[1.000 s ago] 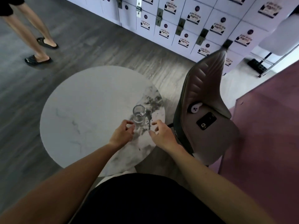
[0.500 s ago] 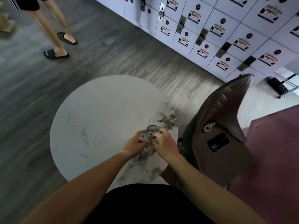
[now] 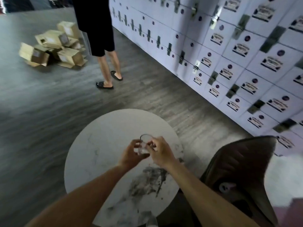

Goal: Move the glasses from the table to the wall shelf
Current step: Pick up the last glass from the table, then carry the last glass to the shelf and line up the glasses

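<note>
Gripping a clear glass (image 3: 144, 145) from both sides, the left hand (image 3: 133, 156) curls its fingers and thumb round the glass's left wall while the right hand (image 3: 161, 152) pinches its right side with bent fingers. The glass is held between the two hands over the round white marble table (image 3: 98, 154); whether its base touches the tabletop or is lifted clear cannot be told. Its rim shows as a thin dark ring just above the fingertips.

A dark grey veined smear marks the table on the near side, between the two forearms. To the right of the table stands a dark padded chair (image 3: 242, 163), with a small white object lying on its seat.

Along the right runs a wall of pale lockers (image 3: 229, 54), each door carrying a small label and a round dark dot; the printing on the labels is blurred and cannot be read. Metal latches sit between the doors.

Farther off, on the grey wood-look floor (image 3: 41, 112), another person (image 3: 100, 38) stands in dark shorts and black slides, seen from the waist down. Left of that person lies a heap of cardboard boxes (image 3: 52, 46) with pale labels, also illegible.
</note>
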Demonstrator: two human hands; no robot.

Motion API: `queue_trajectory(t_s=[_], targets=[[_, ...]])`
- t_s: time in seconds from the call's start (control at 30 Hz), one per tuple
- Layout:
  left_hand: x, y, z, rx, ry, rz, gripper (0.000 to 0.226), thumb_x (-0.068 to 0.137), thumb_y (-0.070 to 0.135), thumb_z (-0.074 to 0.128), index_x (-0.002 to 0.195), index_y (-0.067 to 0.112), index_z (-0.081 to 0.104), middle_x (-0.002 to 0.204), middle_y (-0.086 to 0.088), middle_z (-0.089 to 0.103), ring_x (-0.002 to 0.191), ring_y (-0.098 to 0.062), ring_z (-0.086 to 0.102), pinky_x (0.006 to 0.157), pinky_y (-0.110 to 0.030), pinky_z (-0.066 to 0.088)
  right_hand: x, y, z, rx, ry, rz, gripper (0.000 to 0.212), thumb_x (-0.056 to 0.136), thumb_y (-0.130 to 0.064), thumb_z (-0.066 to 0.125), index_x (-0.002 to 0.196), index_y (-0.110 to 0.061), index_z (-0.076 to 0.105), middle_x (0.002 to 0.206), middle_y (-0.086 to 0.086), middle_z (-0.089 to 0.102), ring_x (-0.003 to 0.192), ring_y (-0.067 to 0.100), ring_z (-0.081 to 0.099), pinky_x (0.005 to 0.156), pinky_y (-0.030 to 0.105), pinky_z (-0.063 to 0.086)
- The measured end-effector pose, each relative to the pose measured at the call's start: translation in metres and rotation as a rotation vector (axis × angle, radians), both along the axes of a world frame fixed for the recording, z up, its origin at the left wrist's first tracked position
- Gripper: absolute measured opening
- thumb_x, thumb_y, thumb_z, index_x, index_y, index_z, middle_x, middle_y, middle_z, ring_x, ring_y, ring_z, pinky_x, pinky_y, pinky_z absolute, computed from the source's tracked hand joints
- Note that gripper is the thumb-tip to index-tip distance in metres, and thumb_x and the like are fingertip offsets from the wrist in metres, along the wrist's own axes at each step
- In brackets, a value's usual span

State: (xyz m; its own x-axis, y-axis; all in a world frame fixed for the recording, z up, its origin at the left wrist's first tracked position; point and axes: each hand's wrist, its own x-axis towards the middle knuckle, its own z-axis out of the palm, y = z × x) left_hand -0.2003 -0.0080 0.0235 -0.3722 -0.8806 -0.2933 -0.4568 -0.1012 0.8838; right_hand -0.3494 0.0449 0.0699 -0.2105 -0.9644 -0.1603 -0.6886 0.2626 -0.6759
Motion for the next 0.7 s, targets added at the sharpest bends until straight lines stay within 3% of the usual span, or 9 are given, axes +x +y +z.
queue_trajectory(t_s=[0.07,0.17,0.23,0.37,0.53,0.7], targets=[[0.001,-0.025,0.039,-0.113,0.000,0.053,0.070,0.047,0.051,0.084,0.108,0.034,0.053,0.098,0.003,0.065,0.073,-0.025,0.066,0.071,-0.045,0.058,-0.001,-0.031,0.035,-0.104,0.010,0.046,0.026,0.093,-0.037,0.061,0.102,-0.014,0.068,0.108,0.014,0.061,0.094,0.028,0.063,0.087,0.034,0.052],[0.011,-0.065,0.105,-0.295,-0.015,0.140,0.073,0.059,0.035,0.091,0.121,0.018,0.056,0.102,0.001,0.067,0.078,-0.024,0.066,0.069,-0.032,0.056,0.005,-0.078,0.097,-0.276,0.028,0.113,0.020,0.087,-0.035,0.064,0.093,-0.017,0.071,0.096,0.014,0.067,0.087,0.029,0.065,0.081,0.035,0.053],[0.024,-0.089,0.148,-0.381,-0.003,0.182,0.076,0.062,0.033,0.090,0.126,0.013,0.054,0.109,-0.005,0.068,0.089,-0.022,0.066,0.076,-0.029,0.054,0.016,-0.106,0.142,-0.357,0.041,0.157,0.013,0.086,-0.029,0.068,0.091,-0.018,0.073,0.092,0.012,0.071,0.084,0.027,0.068,0.078,0.035,0.055],[0.075,-0.117,0.236,-0.516,0.062,0.300,0.066,0.070,0.021,0.087,0.127,0.018,0.053,0.110,-0.007,0.065,0.086,-0.010,0.062,0.069,-0.020,0.053,0.064,-0.147,0.234,-0.536,0.053,0.276,0.017,0.087,-0.035,0.067,0.096,-0.021,0.072,0.100,0.011,0.072,0.089,0.024,0.069,0.081,0.034,0.055],[0.162,-0.119,0.317,-0.683,0.014,0.435,0.065,0.063,0.041,0.088,0.120,0.032,0.058,0.108,0.002,0.070,0.098,-0.010,0.065,0.084,-0.033,0.055,0.142,-0.165,0.308,-0.665,0.024,0.430,0.018,0.090,-0.037,0.062,0.100,-0.025,0.068,0.109,0.003,0.067,0.092,0.019,0.066,0.085,0.036,0.054],[0.258,-0.102,0.352,-0.755,-0.029,0.548,0.063,0.066,0.035,0.088,0.121,0.033,0.058,0.103,0.000,0.072,0.094,-0.013,0.067,0.072,-0.025,0.053,0.240,-0.164,0.341,-0.720,-0.059,0.535,0.019,0.088,-0.033,0.063,0.106,-0.027,0.067,0.108,0.005,0.066,0.086,0.019,0.068,0.087,0.037,0.055]])
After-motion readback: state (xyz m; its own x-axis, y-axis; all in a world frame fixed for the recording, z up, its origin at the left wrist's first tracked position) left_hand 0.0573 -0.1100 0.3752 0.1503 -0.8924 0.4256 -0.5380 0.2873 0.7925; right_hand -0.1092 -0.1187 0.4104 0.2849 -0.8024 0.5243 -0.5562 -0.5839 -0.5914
